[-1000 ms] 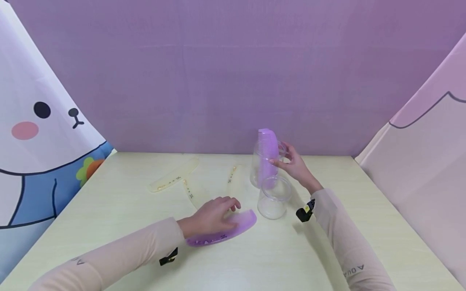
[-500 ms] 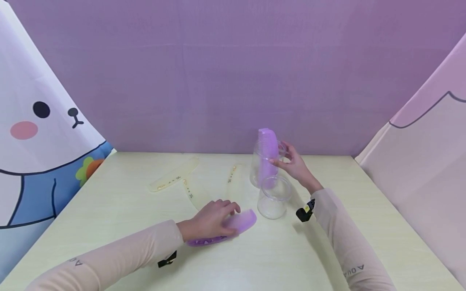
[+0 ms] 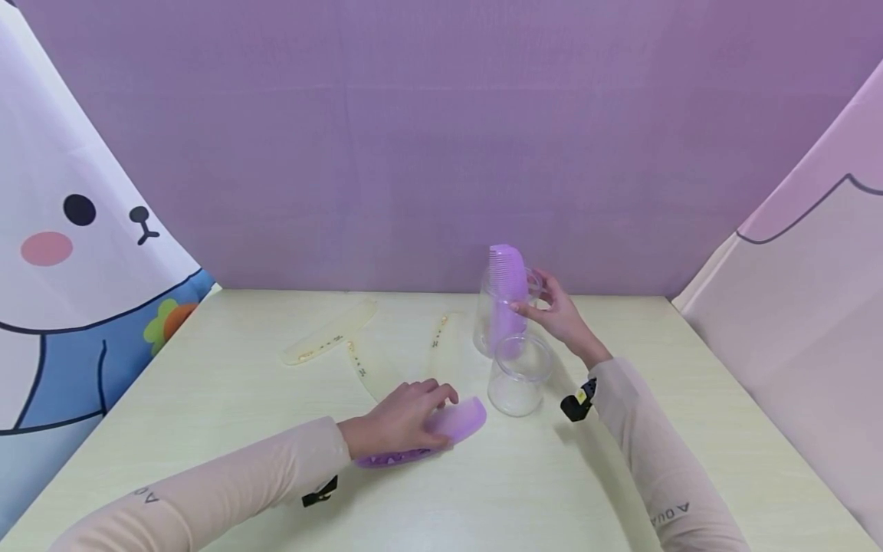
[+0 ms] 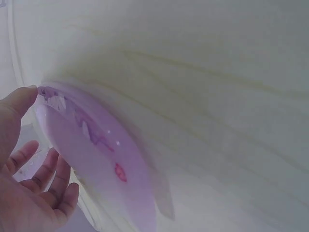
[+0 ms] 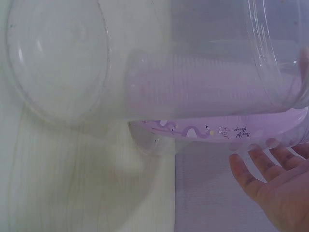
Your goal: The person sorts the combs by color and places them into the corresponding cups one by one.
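In the head view my left hand [image 3: 400,418] grips a purple comb [image 3: 462,418] lying on the table, thumb at its near edge and curled fingers at its far side. The left wrist view shows the thumb at one edge of this comb [image 4: 96,145], its printed spine facing the camera. My right hand [image 3: 562,318] holds a clear plastic cup [image 3: 484,330] near the rim. Another purple comb [image 3: 507,276] stands upright in that cup, teeth to the left. Just in front is a second clear cup [image 3: 516,395], which partly covers the first in the right wrist view.
Several pale yellow translucent combs lie on the table: one at the back left [image 3: 320,341], one beside it [image 3: 360,368] partly behind my left hand, one further right [image 3: 439,337]. A purple backdrop [image 3: 414,153] rises behind the table, with printed cloths at both sides.
My left thumb has moved in to the near edge of the lying comb, and the fingers have drawn down slightly. My right hand, the cups and the upright comb have stayed put.
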`<state>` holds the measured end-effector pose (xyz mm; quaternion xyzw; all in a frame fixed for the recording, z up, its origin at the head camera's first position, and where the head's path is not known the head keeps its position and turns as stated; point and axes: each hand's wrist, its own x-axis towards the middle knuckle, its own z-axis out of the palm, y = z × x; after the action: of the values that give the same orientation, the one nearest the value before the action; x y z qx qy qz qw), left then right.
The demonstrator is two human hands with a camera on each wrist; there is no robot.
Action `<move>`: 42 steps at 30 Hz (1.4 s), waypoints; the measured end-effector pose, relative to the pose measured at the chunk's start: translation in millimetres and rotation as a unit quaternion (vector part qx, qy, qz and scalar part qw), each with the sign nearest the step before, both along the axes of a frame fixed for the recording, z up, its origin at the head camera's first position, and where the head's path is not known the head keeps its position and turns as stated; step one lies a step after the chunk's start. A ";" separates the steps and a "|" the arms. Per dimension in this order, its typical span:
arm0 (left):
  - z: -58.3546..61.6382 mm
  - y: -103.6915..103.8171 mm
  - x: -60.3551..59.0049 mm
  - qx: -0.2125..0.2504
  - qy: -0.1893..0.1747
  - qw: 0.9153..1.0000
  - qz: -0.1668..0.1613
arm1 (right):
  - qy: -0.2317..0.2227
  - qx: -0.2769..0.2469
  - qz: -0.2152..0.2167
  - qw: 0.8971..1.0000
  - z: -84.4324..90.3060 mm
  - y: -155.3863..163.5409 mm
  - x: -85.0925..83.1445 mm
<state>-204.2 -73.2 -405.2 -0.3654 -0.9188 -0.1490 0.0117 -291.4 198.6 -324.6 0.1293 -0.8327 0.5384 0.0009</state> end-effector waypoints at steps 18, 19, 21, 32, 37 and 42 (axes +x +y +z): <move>11.4 1.6 -4.3 0.035 -0.103 0.994 -0.015 | 0.003 0.000 -0.002 1.000 -1.4 0.1 -1.6; 12.5 1.1 -4.7 0.041 -0.113 0.993 -0.017 | 0.003 0.000 -0.001 1.000 -1.4 0.2 -1.6; 14.2 -0.3 -5.7 0.053 -0.131 0.990 -0.024 | 0.004 0.000 -0.002 1.000 -1.2 0.2 -1.4; 16.7 -5.1 -16.4 0.106 -0.189 0.975 -0.048 | 0.007 0.000 -0.002 1.000 -0.7 -0.1 -0.2; 21.2 -6.6 -19.7 0.124 -0.207 0.969 -0.060 | 0.003 0.004 -0.003 1.000 -0.4 0.0 -0.7; 27.2 -8.0 -21.7 0.148 -0.219 0.961 -0.074 | 0.001 0.004 -0.001 1.000 -0.4 0.3 -1.2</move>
<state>-226.0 -81.2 -378.1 -0.3845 -0.8370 -0.3604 -0.1472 -292.6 198.9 -325.1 0.1289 -0.8352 0.5346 0.0017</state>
